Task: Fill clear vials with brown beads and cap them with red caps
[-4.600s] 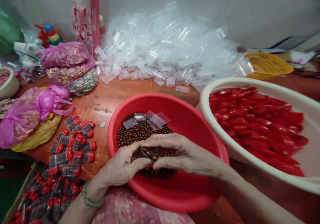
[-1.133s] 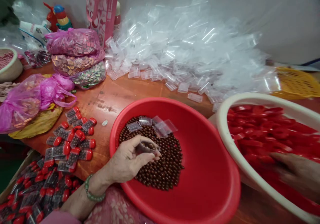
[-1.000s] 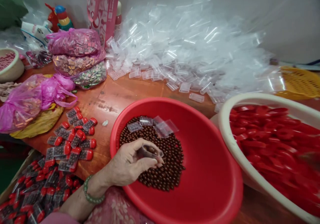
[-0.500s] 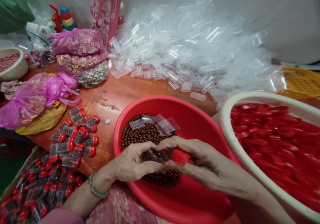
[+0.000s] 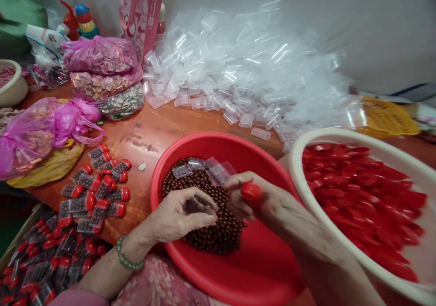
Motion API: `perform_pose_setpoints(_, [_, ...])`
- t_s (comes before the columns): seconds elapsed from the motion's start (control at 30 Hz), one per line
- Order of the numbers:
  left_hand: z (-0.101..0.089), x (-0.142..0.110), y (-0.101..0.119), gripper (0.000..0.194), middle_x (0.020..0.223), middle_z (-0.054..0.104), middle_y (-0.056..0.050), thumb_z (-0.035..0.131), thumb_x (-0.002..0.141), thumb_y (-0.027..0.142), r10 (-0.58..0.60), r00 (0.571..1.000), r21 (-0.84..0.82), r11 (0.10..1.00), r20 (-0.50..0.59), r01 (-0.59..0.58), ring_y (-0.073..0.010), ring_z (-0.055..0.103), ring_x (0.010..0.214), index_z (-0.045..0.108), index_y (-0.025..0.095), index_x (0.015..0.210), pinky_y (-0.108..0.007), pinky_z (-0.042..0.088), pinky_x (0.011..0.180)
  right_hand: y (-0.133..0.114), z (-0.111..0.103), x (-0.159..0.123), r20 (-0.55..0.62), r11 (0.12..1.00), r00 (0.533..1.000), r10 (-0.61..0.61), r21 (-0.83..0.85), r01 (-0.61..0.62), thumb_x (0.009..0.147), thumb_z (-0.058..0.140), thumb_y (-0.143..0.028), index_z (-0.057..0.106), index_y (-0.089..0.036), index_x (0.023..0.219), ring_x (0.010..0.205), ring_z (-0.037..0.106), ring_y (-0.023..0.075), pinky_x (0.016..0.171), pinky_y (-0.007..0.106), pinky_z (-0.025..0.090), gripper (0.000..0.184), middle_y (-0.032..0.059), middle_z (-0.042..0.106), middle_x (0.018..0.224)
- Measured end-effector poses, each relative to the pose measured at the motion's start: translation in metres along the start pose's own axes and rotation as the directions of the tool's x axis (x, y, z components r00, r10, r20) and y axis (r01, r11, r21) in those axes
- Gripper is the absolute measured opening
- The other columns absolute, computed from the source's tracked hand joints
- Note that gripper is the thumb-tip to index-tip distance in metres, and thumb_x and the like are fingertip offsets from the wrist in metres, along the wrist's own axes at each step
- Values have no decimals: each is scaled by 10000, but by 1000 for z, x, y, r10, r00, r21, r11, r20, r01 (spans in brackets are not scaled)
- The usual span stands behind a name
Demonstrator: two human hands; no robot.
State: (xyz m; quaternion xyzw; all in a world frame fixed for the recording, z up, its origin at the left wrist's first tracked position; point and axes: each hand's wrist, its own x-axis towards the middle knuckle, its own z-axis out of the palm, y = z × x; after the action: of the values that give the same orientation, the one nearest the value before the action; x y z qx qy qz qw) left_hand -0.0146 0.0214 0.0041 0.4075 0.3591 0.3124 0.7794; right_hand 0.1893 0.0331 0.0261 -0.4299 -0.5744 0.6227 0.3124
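Note:
My left hand [image 5: 177, 215] is closed around a small clear plastic case [image 5: 200, 204], held over the brown beads [image 5: 211, 206] in the red basin [image 5: 269, 260]. A little to its right, my right hand [image 5: 259, 201] pinches a red cap [image 5: 251, 191]; the two hands do not touch. Some empty clear cases [image 5: 204, 167] lie on the beads at the back of the basin.
A white basin [image 5: 340, 137] full of red caps [image 5: 357, 188] stands at the right. Filled, red-capped cases [image 5: 98, 192] lie at the left and in a box [image 5: 44, 260]. Behind are a heap of clear cases [image 5: 245, 65], pink bags [image 5: 98, 56] and a yellow basket [image 5: 388, 117].
My right hand fetched a red cap from the white basin and brought it to the case. It has now moved slightly up and away from the left hand.

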Motion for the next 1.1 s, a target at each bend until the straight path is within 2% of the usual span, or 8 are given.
perform_pose_setpoints(0.13, [4,2,0,185,787,646,-20,701,719,245,90,984,76,994,-155,-79,-115,600,726,604,147,843,-247,472,725,10,9,6,-38,997,999,20,71,-17,947,423,-506,566,-215,1026,552,382,107,512,238,360,334,-27,422,652])
perform_pose_setpoints(0.33, [7,4,3,219,836,663,-18,716,732,264,263,894,159,963,-362,-219,-123,597,757,608,156,888,-244,470,744,-3,22,12,-36,934,977,-208,-306,187,932,519,-320,669,-259,1101,859,561,149,771,264,471,234,40,583,925])
perform_pose_setpoints(0.47, [7,3,2,246,852,688,-14,733,724,252,254,882,113,967,-398,-228,-127,617,772,638,159,930,-234,477,753,3,29,16,-73,829,912,-403,-451,330,916,528,-223,681,-287,1136,785,554,137,693,251,495,276,37,569,850])
perform_pose_setpoints(0.6, [4,1,2,210,871,703,-31,731,737,273,275,889,150,960,-367,-235,-144,629,798,680,145,895,-239,483,763,10,33,17,-42,776,885,-463,-502,382,897,544,-166,683,-284,1131,737,556,129,626,234,494,296,29,565,804])
perform_pose_setpoints(0.73, [2,1,4,178,859,693,-35,714,753,268,301,872,203,950,-385,-237,-148,622,792,684,134,866,-241,482,750,10,31,14,-133,837,908,-396,-458,298,826,670,-220,655,-248,1139,767,603,128,697,238,524,314,18,622,839])
perform_pose_setpoints(0.87, [3,2,6,163,775,670,-6,709,750,265,254,871,164,966,-421,-202,-119,595,717,676,138,848,-218,473,699,12,27,12,-289,981,942,-174,-134,140,732,769,-290,627,-225,958,757,658,122,648,195,553,274,10,674,858])
perform_pose_setpoints(0.97, [4,4,8,145,773,667,-6,709,738,248,259,873,154,965,-414,-213,-116,588,714,676,138,825,-218,471,701,11,27,14,-333,989,940,-72,101,112,697,793,-268,584,-221,880,661,668,111,565,171,552,281,1,708,801])
perform_pose_setpoints(1.1, [5,7,8,146,815,682,-25,720,721,241,235,893,120,972,-384,-204,-133,601,755,688,136,817,-231,472,721,5,31,17,-403,988,903,-153,-36,152,711,776,-247,655,-210,854,602,671,120,555,186,560,192,11,730,753])
